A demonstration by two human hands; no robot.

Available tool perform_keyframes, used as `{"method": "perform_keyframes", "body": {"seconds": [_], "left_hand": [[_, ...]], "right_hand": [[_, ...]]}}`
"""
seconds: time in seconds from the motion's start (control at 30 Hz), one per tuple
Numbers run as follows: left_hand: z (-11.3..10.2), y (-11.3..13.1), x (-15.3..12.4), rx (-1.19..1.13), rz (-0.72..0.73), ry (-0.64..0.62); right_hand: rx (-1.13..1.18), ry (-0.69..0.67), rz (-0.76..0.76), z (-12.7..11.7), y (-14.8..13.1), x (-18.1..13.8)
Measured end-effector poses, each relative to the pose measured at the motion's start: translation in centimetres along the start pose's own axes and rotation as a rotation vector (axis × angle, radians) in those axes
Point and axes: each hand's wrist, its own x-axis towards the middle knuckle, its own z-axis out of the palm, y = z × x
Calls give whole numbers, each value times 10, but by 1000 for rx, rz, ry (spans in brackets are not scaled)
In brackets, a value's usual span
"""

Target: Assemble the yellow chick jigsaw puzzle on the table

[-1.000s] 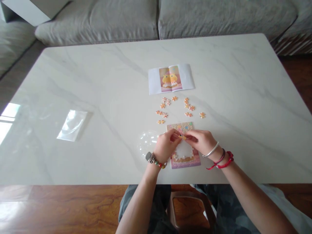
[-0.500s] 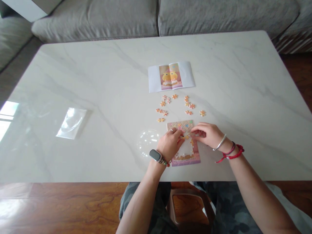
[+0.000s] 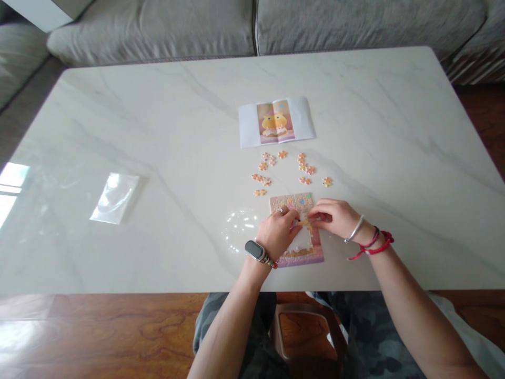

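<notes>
A partly assembled jigsaw puzzle (image 3: 302, 260) lies near the table's front edge, its pink and purple border joined around a gap in the middle. Over its left side, my left hand (image 3: 278, 229) is closed in a pinch on a small yellow puzzle piece (image 3: 303, 222) at the upper part of the gap. My right hand (image 3: 333, 215) rests at the puzzle's right edge, fingers curled together close to the left fingertips; what they hold, if anything, is hidden. Several loose orange and yellow puzzle pieces (image 3: 304, 180) are scattered just beyond the puzzle.
A creased sheet with a printed picture (image 3: 276, 122) of a yellow character lies behind the loose pieces. On the left of the marble-patterned table (image 3: 185, 158) is a clear plastic bag (image 3: 115, 198). A grey sofa (image 3: 165, 29) stands along the far side.
My left hand has shifted slightly to the right with the yellow puzzle piece, nearer my right fingertips. My right hand has hardly moved. The whole view has shifted a little.
</notes>
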Motion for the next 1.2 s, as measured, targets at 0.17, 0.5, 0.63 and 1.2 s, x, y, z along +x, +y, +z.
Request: {"method": "perform_keyframes", "body": {"seconds": [0.17,0.5,0.63,1.2], "left_hand": [[1,0,0,-20,5,6],[1,-2,1,-37,-6,-8],[2,-3,0,-39,9,0],[1,-6,2,-237,-8,58]], "right_hand": [[-61,4,-65,1,-3,0],[-249,-57,-133,2,-6,-6],[-290,-80,-141,1,-7,-7],[-191,-15,-27,1,-21,-6]]}}
